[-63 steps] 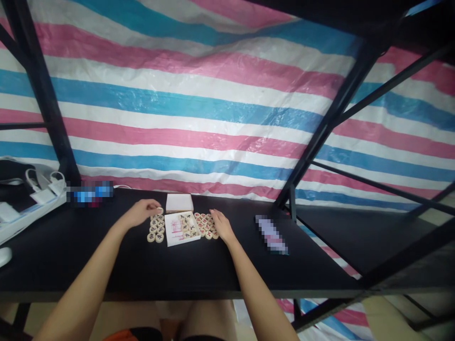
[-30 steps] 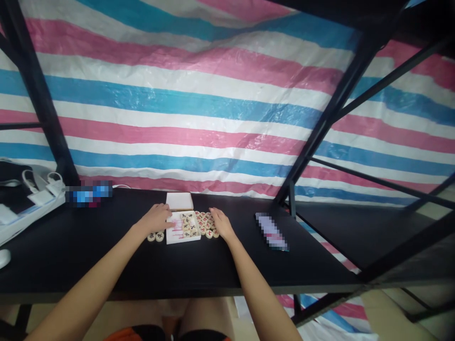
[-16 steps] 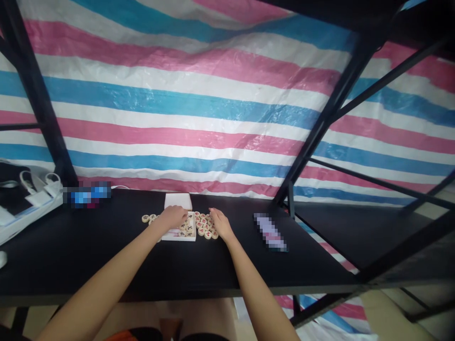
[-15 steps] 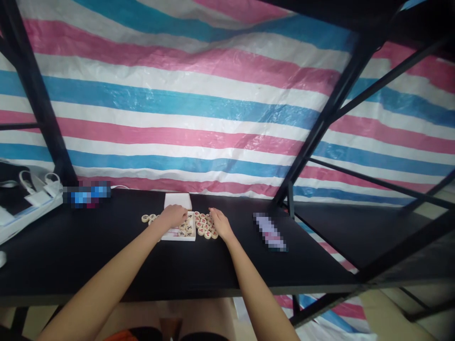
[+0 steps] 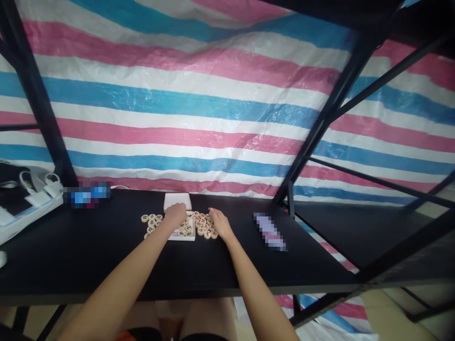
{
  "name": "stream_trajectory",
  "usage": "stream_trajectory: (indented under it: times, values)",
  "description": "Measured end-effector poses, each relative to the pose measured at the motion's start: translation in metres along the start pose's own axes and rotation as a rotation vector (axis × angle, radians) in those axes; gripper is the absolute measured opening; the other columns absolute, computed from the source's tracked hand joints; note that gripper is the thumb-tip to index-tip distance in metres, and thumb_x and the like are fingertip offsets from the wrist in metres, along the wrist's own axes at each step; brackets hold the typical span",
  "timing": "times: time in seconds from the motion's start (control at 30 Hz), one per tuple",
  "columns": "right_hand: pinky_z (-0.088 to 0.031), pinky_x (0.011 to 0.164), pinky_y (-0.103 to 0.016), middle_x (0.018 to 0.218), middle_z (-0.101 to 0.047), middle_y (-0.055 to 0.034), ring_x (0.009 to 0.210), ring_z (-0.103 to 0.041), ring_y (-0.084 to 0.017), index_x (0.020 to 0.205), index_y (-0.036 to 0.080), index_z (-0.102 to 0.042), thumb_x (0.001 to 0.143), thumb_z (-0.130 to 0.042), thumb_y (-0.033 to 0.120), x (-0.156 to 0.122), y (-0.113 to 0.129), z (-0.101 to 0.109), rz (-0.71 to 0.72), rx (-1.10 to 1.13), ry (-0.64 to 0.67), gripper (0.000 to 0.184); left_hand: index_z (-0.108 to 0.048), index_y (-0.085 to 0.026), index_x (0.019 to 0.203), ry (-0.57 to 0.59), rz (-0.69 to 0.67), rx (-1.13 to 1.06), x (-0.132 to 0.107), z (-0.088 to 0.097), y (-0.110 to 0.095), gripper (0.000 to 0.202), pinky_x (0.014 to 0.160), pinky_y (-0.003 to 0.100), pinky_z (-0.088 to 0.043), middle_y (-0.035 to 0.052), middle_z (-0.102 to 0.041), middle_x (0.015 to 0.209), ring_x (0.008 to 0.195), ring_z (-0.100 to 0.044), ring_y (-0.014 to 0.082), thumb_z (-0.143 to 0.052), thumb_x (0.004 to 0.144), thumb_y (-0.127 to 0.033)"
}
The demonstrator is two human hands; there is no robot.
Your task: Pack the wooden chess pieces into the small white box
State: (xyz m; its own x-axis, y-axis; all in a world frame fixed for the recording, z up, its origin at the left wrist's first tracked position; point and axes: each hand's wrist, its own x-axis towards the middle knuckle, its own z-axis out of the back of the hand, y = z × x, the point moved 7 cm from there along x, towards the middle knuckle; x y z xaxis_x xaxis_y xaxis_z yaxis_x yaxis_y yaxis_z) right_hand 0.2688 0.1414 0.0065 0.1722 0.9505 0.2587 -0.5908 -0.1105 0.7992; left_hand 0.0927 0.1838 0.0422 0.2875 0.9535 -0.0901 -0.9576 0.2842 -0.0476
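Note:
My left hand (image 5: 176,215) is over the white box (image 5: 185,238), its fingers curled down and closed; what they hold is hidden beneath the hand. Several round Chinese chess pieces (image 5: 188,228) with dark characters lie inside the box. Flat on the table to the right, my right hand (image 5: 220,222) rests with fingers stretched out, against the edge of a cluster of red-character Chinese chess pieces (image 5: 204,226). Left of the box, loose dark-character pieces (image 5: 151,222) are partly covered by my left forearm. The white box lid (image 5: 177,199) lies behind the box.
The black table (image 5: 199,270) carries a blurred pale object (image 5: 269,231) at the right and a blurred blue one (image 5: 90,194) at the back left. A white power strip (image 5: 35,210) with plugs is at far left. Black frame posts (image 5: 313,142) stand before a striped sheet (image 5: 177,109).
My left hand and forearm have shifted slightly to the right over the box, uncovering more loose pieces on the left. My right hand has stayed in place.

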Motion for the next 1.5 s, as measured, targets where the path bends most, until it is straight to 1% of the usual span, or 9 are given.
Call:
stream_trajectory:
  times: [0.2, 0.37, 0.5, 0.63, 0.77, 0.93, 1.13, 1.33, 1.5]
  values:
    - [-0.032, 0.102, -0.034, 0.118, -0.061, -0.0090, 0.115, -0.051, -0.021, 0.112, 0.018, -0.064, 0.092, -0.029, 0.046, 0.001, -0.001, 0.001, 0.001, -0.014, -0.006, 0.049, -0.061, -0.013, 0.104, -0.128, 0.015, -0.046, -0.016, 0.027, -0.001, 0.024, 0.078, 0.035, -0.048, 0.0139, -0.065, 0.103, 0.096, -0.062, 0.0262, -0.058, 0.083, -0.023]
    - [-0.033, 0.102, -0.034, 0.117, -0.062, -0.0100, 0.114, -0.052, -0.021, 0.112, 0.017, -0.064, 0.092, -0.029, 0.046, 0.001, -0.001, 0.001, 0.015, -0.022, 0.003, 0.050, -0.061, -0.019, 0.097, -0.250, 0.058, -0.083, -0.050, 0.054, 0.052, 0.025, 0.068, 0.032, -0.045, 0.0096, -0.069, 0.094, 0.089, -0.064, 0.0276, -0.046, 0.083, -0.035]
    - [-0.032, 0.102, -0.034, 0.116, -0.063, -0.0102, 0.114, -0.052, -0.022, 0.111, 0.017, -0.064, 0.092, -0.030, 0.045, 0.001, 0.000, -0.001, 0.026, -0.022, 0.006, 0.048, -0.059, -0.024, 0.086, -0.336, 0.050, -0.222, -0.081, 0.043, 0.114, 0.019, 0.061, 0.026, -0.041, 0.0017, -0.067, 0.082, 0.075, -0.063, 0.0217, -0.046, 0.080, -0.036]
    - [-0.033, 0.102, -0.033, 0.116, -0.062, -0.0106, 0.115, -0.052, -0.022, 0.111, 0.016, -0.064, 0.091, -0.029, 0.045, 0.001, 0.000, 0.000, 0.024, -0.034, -0.004, 0.050, -0.060, -0.022, 0.081, -0.333, -0.100, -0.304, -0.091, 0.010, 0.138, 0.020, 0.065, 0.026, -0.041, 0.0016, -0.065, 0.078, 0.075, -0.061, 0.0200, -0.043, 0.080, -0.033]
    - [-0.033, 0.101, -0.032, 0.115, -0.063, -0.0101, 0.113, -0.053, -0.021, 0.111, 0.016, -0.064, 0.092, -0.028, 0.046, 0.001, -0.002, 0.001, 0.030, -0.059, -0.020, 0.051, -0.059, -0.023, 0.081, -0.321, -0.091, -0.300, -0.088, -0.011, 0.144, 0.019, 0.069, 0.028, -0.043, 0.0024, -0.062, 0.078, 0.078, -0.059, 0.0218, -0.043, 0.080, -0.032]
    - [-0.038, 0.096, -0.034, 0.110, -0.064, -0.0101, 0.107, -0.056, -0.021, 0.108, 0.017, -0.065, 0.093, -0.027, 0.044, -0.001, 0.000, 0.004, 0.071, -0.100, -0.053, 0.049, -0.060, -0.023, 0.087, -0.350, -0.091, -0.322, -0.090, -0.013, 0.143, 0.022, 0.079, 0.032, -0.044, 0.0041, -0.060, 0.092, 0.090, -0.056, 0.0230, -0.040, 0.085, -0.033]
    - [-0.035, 0.098, -0.037, 0.110, -0.059, -0.0107, 0.108, -0.050, -0.022, 0.107, 0.017, -0.063, 0.092, -0.037, 0.029, -0.003, 0.035, 0.004, 0.276, -0.212, -0.083, 0.032, -0.058, -0.020, 0.106, -0.435, 0.023, -0.335, -0.088, -0.015, 0.154, 0.031, 0.086, 0.035, -0.044, 0.0082, -0.059, 0.109, 0.102, -0.055, 0.0249, -0.040, 0.086, -0.036]
    - [-0.039, 0.092, -0.032, 0.105, -0.059, -0.0062, 0.101, -0.050, -0.019, 0.107, 0.022, -0.065, 0.083, -0.052, 0.013, 0.001, 0.082, -0.036, 0.522, -0.394, 0.187, 0.029, -0.060, -0.019, 0.115, -0.388, 0.063, -0.241, -0.084, -0.020, 0.158, 0.038, 0.092, 0.038, -0.041, 0.0082, -0.064, 0.116, 0.107, -0.054, 0.0284, -0.039, 0.088, -0.035]
    - [-0.038, 0.092, -0.036, 0.112, -0.058, -0.0088, 0.106, -0.048, -0.023, 0.098, 0.022, -0.069, 0.078, -0.054, 0.007, 0.010, 0.088, -0.059, 0.579, -0.544, 0.339, 0.029, -0.062, -0.023, 0.113, -0.393, 0.046, -0.237, -0.083, -0.019, 0.158, 0.036, 0.090, 0.037, -0.043, 0.0050, -0.066, 0.115, 0.104, -0.056, 0.0272, -0.039, 0.089, -0.035]
